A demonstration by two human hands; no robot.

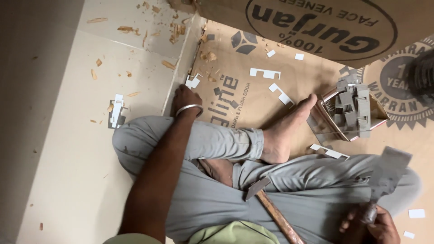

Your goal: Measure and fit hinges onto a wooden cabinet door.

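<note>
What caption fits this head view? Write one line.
Seated cross-legged on plywood, left hand on the board's edge, right hand gripping a scraper, hammer on lap.

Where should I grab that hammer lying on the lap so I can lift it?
Best guess: take the brown wooden-handled hammer by its handle, about midway, coming from the right. The grey metal head points up toward the bare foot and lies on the grey trousers, while the long, slim handle slants down clear. The right hand is nearest, though it already holds a flat grey metal tool.
</note>
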